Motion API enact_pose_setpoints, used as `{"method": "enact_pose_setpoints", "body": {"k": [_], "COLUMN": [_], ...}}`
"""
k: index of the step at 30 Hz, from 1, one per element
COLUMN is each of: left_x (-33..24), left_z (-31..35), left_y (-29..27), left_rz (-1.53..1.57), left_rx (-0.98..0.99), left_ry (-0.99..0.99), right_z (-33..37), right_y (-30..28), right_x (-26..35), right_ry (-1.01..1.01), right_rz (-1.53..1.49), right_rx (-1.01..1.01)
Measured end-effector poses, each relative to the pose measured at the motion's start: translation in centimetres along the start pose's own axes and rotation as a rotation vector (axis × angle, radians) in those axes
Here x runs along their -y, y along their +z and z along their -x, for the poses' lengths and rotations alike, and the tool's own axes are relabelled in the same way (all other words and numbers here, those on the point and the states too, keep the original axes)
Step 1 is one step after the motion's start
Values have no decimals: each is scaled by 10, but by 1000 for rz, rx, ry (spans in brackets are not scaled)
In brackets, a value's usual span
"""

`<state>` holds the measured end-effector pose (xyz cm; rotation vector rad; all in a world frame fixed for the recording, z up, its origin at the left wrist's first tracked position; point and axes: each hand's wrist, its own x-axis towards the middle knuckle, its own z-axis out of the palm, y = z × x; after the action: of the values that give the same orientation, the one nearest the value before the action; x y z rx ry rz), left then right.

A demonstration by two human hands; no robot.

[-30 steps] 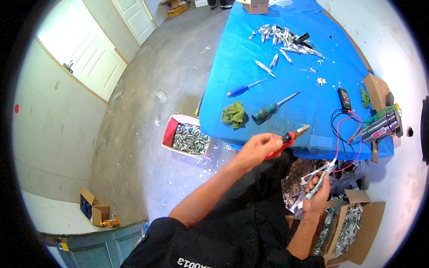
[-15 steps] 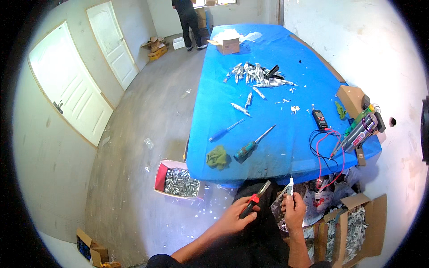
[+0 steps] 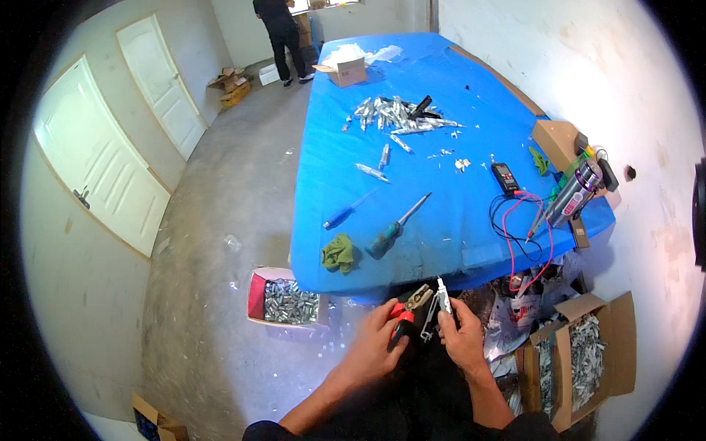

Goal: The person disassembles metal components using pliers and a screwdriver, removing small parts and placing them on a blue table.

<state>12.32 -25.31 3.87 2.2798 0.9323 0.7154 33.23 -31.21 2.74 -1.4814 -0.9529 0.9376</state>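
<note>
By the blue table (image 3: pixel 463 220), curled hands (image 3: pixel 373 344) (image 3: pixel 463 338) nearly meet.

Colour findings: plain blue, red accents

We note red and black on the handles of the pliers (image 3: pixel 410 304) and mainly white on the slim piece (image 3: pixel 443 297). We record plain blue on the table cover (image 3: pixel 463 213), greyer toward its near edge; green on the rag (image 3: pixel 337 253); blue on the first screwdriver (image 3: pixel 338 218), dark teal on the handle of the second screwdriver (image 3: pixel 384 239). We find silver cylinders (image 3: pixel 291 301) and a white nearer door (image 3: pixel 103 158).
</note>
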Motion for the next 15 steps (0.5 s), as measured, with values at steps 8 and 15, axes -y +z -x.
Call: {"method": "enact_pose_setpoints", "body": {"k": [8, 15], "left_x": [-5, -14], "left_z": [-5, -7], "left_y": [-9, -14], "left_rz": [-213, -325], "left_rx": [25, 78], "left_ry": [46, -10], "right_z": [-2, -1], "right_y": [-6, -5], "right_x": [-6, 3], "right_ry": [106, 135], "right_rz": [-245, -294], "right_rx": [172, 227]}}
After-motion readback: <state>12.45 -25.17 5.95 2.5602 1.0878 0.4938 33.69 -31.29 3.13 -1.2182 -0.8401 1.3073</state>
